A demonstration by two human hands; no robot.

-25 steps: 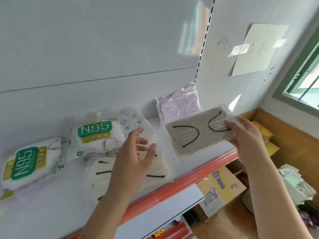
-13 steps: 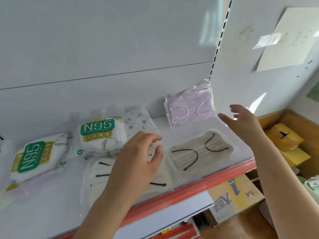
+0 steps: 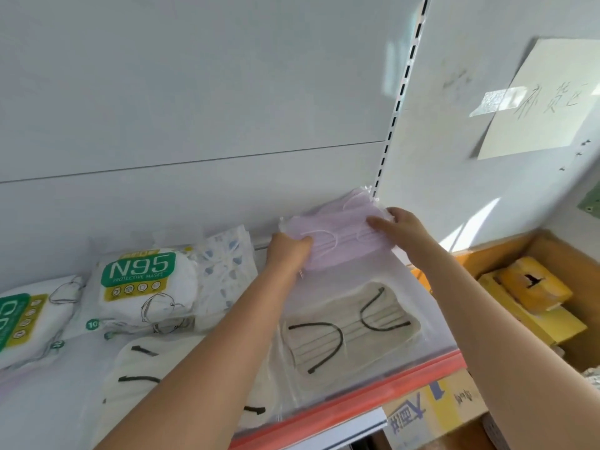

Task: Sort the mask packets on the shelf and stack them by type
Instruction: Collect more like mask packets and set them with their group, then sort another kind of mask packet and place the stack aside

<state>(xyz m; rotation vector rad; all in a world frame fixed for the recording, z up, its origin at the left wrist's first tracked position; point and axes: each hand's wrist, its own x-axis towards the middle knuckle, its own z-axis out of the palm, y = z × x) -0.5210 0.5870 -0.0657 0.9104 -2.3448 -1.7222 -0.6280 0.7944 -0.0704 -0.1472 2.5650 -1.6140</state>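
Lilac mask packet [image 3: 337,238], sealed in clear plastic, sat between our two hands at the back right of the shelf [image 3: 65,401], close to the white back panel. Our left hand [image 3: 287,253] gripped its left end, fingers curled round the edge. Our right hand [image 3: 396,230] held its right end, thumb laid on top and fingers tucked behind. The packet was tilted, its right end higher than its left, and we could not tell whether its lower edge touched the shelf.

Just in front of it, a grey mask packet [image 3: 350,329] with black ear loops lay flat near the shelf's red front edge [image 3: 373,401]. Left of that, partly under our left forearm, lay a cream mask packet [image 3: 136,368], also with dark loops. Behind the cream one stood an N95 packet [image 3: 143,287] with a green label, and a second N95 packet [image 3: 22,323] lay at the far left. A blue-patterned packet [image 3: 227,271] leaned behind the first N95 packet.

On the wall to the right hung a handwritten paper note [image 3: 545,102]. Below the shelf sat a printed cardboard box [image 3: 431,414], and further right some yellow boxes [image 3: 532,293].
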